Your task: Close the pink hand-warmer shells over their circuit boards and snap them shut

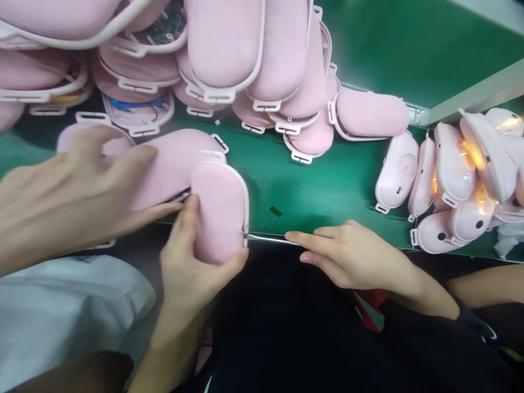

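My left hand is closed around a pink oval plastic casing with a white rim and a slotted strap loop at its top. Its thumb presses the lower right edge, where a small gap shows along the rim. Over the bench's front edge hovers my right hand, fingers stretched out and nothing visible in them. Close beside my left hand, a co-worker's hand is on another pink casing, which overlaps mine in the picture.
Pink casing halves are piled along the back left, some showing circuit boards and wires. At the right lie several closed pink units, some glowing orange. A small dark strip lies on the green bench. Another person's arm is at far right.
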`<state>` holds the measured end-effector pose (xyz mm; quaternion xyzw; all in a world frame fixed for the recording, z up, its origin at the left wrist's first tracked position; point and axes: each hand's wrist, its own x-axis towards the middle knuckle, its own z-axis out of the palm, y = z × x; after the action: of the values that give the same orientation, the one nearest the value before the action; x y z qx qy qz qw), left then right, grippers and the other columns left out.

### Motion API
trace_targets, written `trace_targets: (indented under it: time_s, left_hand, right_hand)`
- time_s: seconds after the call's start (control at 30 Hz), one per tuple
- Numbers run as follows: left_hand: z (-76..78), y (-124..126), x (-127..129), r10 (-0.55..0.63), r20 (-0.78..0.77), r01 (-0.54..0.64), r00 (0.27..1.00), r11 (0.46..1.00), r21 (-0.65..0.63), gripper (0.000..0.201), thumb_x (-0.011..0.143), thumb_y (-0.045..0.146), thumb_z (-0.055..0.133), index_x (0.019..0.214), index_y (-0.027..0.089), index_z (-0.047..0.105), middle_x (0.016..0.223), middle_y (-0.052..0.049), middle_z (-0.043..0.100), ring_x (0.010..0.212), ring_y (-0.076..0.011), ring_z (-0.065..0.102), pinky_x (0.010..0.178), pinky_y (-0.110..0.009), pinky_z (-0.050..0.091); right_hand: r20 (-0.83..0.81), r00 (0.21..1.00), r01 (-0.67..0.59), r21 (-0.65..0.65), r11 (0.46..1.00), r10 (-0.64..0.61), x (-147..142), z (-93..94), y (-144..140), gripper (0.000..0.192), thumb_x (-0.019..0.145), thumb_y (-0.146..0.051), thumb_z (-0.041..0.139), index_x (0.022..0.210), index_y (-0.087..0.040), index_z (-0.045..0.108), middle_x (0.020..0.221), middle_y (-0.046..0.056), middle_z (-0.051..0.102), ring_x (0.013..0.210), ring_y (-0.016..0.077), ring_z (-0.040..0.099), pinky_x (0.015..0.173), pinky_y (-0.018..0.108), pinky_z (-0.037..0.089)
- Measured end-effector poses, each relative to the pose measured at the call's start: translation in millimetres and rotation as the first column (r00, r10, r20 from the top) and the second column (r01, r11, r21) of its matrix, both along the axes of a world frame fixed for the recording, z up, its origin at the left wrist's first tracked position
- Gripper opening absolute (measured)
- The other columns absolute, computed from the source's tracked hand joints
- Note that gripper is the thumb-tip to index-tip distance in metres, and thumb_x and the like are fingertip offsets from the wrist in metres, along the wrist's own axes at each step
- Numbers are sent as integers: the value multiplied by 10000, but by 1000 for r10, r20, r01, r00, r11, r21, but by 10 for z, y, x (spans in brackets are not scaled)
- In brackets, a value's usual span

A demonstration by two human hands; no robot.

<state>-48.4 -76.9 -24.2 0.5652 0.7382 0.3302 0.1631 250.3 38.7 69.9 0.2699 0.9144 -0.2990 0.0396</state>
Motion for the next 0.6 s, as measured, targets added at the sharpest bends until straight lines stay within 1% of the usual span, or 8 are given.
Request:
trace_targets:
  time_s: [0.07,0.13,0.27,0.37,0.47,0.53,0.6]
  left_hand:
    - [25,6,73,-48,-39,50,998,997,54,1043,883,494,884,1820,303,465,1786,-130,616,1602,-420,661,1365,-584,555]
    - [56,10,135,-53,-82,60,995,994,86,1027,896,490,882,1821,332,465,1777,-101,628,1572,-401,688,1352,-556,579]
    - [77,13,165,-26,-93,34,995,996,82,1050,887,488,883,1831,379,437,1776,-56,629,1563,-417,689,1335,-581,604]
    - [57,11,137,-42,-73,48,996,996,81,1070,872,489,884,1834,403,423,1781,-58,621,1554,-448,689,1307,-639,624]
    - [50,2,121,-18,-37,21,999,998,62,1124,825,454,919,1829,455,413,1791,-38,609,1572,-479,666,1331,-698,592]
    - [62,-2,131,-6,-26,7,1000,999,51,1130,813,442,926,1821,481,417,1791,-10,610,1576,-478,662,1350,-694,579]
    - [80,-1,155,-20,-45,22,999,998,61,1124,819,459,918,1824,478,414,1795,6,608,1573,-454,672,1346,-644,597]
  right_hand:
    - [18,1000,7,19,1000,-8,-16,-5,-3,424,1240,-382,566,1616,-234,694,921,10,852,649,149,689,606,336,297]
    - [46,999,13,37,999,-15,-26,-2,-6,430,1237,-388,570,1619,-234,692,918,13,851,636,151,676,604,343,280]
    - [64,998,7,19,1000,-8,-12,15,-10,425,1232,-382,575,1614,-237,694,928,11,854,628,150,668,609,343,275]
    - [68,998,9,4,1000,-10,11,27,-10,418,1227,-374,583,1606,-238,696,937,13,858,637,147,676,613,340,284]
    - [75,997,10,4,1000,-11,23,40,-12,416,1225,-372,585,1601,-234,699,927,16,854,636,146,674,611,338,284]
    - [85,996,12,-1,1000,-12,15,50,-13,418,1225,-369,587,1605,-238,699,935,17,858,633,147,675,610,341,271]
    - [92,996,12,-7,1000,-12,-3,55,-10,423,1225,-374,587,1612,-243,697,945,19,863,635,148,681,609,343,249]
